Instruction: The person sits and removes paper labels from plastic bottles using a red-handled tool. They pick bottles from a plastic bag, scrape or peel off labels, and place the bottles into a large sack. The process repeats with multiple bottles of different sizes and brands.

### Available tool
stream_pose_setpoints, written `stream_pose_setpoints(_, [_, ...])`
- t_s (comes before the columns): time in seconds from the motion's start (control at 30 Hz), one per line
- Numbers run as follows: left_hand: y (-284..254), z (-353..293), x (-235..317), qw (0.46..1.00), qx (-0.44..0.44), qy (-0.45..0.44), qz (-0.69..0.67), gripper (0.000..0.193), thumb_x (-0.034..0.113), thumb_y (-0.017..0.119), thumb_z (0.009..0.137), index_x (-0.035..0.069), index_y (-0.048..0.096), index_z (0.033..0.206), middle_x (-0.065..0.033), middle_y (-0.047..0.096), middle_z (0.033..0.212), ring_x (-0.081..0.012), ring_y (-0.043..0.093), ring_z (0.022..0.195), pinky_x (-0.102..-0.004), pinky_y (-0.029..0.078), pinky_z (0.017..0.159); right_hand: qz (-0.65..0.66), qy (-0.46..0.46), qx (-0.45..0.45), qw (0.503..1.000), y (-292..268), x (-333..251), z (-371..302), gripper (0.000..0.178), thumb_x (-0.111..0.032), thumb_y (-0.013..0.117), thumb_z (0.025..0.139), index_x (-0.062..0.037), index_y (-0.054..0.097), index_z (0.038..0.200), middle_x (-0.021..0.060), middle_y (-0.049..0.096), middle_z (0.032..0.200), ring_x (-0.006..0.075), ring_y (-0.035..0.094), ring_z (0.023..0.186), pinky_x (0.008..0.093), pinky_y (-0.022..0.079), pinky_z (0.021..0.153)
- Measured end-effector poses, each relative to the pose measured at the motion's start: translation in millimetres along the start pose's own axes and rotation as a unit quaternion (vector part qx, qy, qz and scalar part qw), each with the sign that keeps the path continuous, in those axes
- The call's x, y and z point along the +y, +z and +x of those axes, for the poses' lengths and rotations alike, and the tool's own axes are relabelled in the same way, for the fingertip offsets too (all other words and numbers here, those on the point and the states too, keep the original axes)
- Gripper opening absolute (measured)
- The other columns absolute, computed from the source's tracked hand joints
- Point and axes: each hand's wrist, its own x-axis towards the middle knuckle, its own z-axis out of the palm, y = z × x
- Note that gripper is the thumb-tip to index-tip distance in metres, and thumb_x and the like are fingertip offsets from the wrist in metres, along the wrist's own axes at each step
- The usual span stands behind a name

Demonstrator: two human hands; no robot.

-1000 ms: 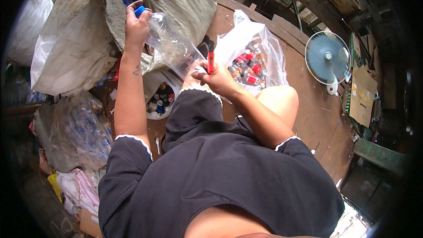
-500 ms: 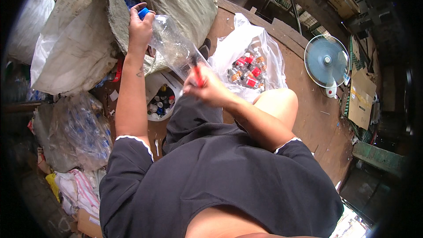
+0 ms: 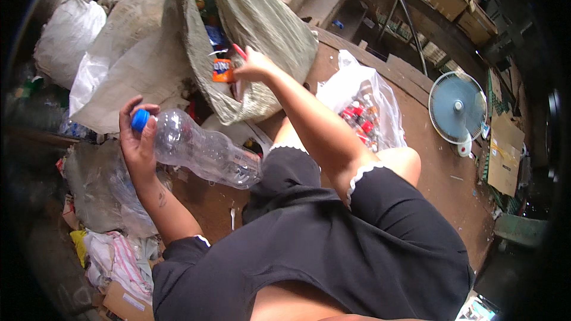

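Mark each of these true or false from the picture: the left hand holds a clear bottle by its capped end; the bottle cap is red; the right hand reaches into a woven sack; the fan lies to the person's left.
1. The left hand holds a clear plastic bottle by its capped end. True.
2. The bottle cap is red. False: it is blue.
3. The right hand reaches to the open mouth of the woven sack, with a thin red thing at its fingers. True.
4. The fan lies to the person's left. False: it lies on the floor to the right.
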Motion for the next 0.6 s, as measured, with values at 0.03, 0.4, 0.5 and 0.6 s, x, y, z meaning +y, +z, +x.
stream_pose_setpoints(0.03, [-11,-1,-1,1.0,0.021,0.008,0.021,0.036,0.019,0.06,0.085,0.003,0.046,0.115,-0.0074,0.057,0.094,-0.014,0.052,0.09,-0.0269,0.038,0.086,0.042,-0.013,0.039,0.998,5,4,-12,0.04,-0.028,0.067,0.068,0.0002,0.057,0.095,0.023,0.062,0.09,0.0341,0.062,0.083,0.0402,0.048,0.066])
stream_pose_setpoints(0.4, [8,5,-32,0.967,0.211,0.123,0.071,0.016,0.018,0.061,0.084,0.005,0.053,0.088,-0.0058,0.061,0.078,-0.0105,0.055,0.065,-0.0235,0.045,0.059,0.725,0.106,-0.312,0.604,-56,76,-196,0.087,-0.071,0.041,0.077,-0.0063,0.035,0.133,0.0143,0.048,0.126,0.0232,0.052,0.105,0.0302,0.044,0.08])
stream_pose_setpoints(0.5, [17,7,-19,0.933,0.152,0.245,0.216,0.034,0.035,0.072,0.073,0.007,0.054,0.083,-0.0071,0.06,0.071,-0.0213,0.059,0.061,-0.0306,0.047,0.056,0.707,0.087,-0.337,0.616,-85,87,-210,0.085,-0.072,0.039,0.077,-0.005,0.037,0.129,0.0217,0.046,0.126,0.0152,0.059,0.067,0.0294,0.051,0.062])
stream_pose_setpoints(0.6, [17,3,-2,0.902,0.099,0.366,0.207,0.036,0.039,0.069,0.073,0.008,0.052,0.082,-0.0073,0.06,0.068,-0.0235,0.06,0.058,-0.0314,0.048,0.053,0.627,0.182,-0.227,0.722,-95,100,-212,0.079,-0.072,0.039,0.078,-0.008,0.04,0.125,0.023,0.056,0.112,0.0033,0.035,0.041,0.0267,0.05,0.053])
